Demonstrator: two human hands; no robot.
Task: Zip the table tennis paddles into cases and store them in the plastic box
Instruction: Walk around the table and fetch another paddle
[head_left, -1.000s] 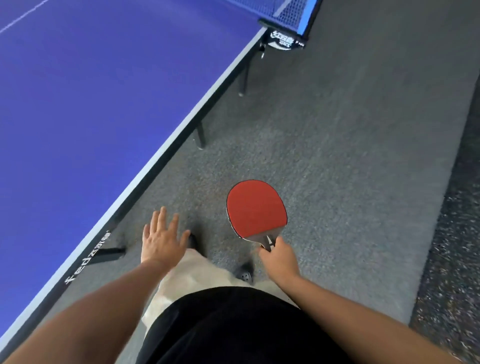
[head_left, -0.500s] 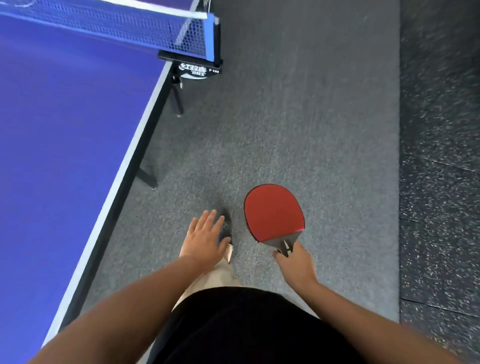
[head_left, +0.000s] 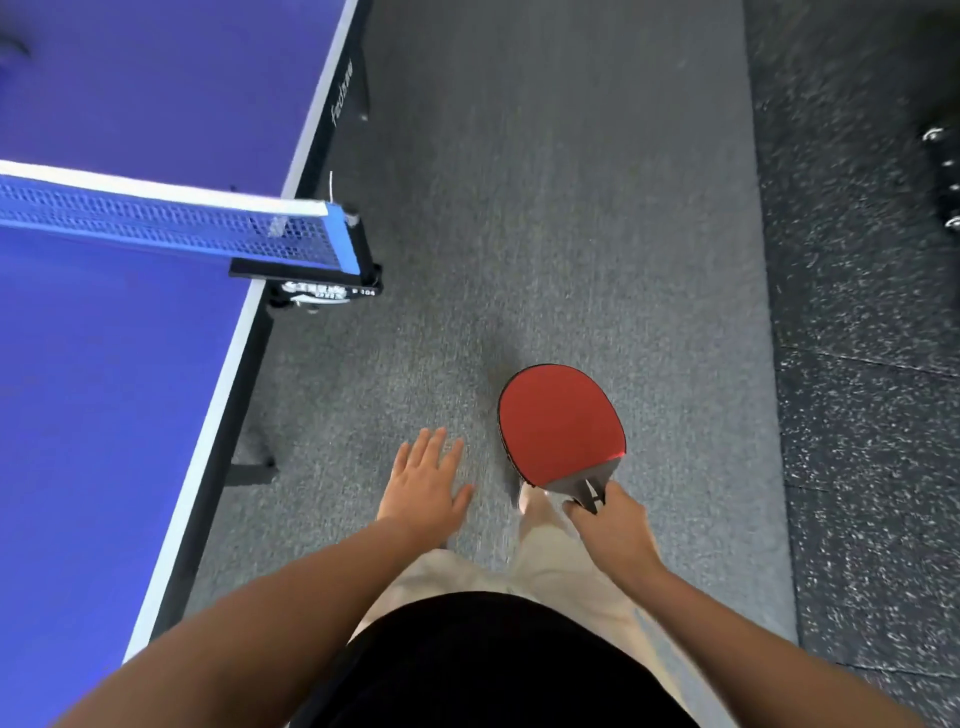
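A table tennis paddle with a red rubber face is held out in front of me, face up, above the grey carpet. My right hand grips its short dark handle from below. To the paddle's left, my left hand hangs flat with straight spread fingers and holds nothing. No case and no plastic box are in view.
A blue table tennis table fills the left side, its white-edged rim running diagonally. Its blue net ends in a black clamp post at the table's edge. Grey carpet stretches ahead; dark speckled flooring lies to the right.
I have walked forward along the table's side: the net post has come from far ahead to level with me on the left. My hands and the paddle keep their pose.
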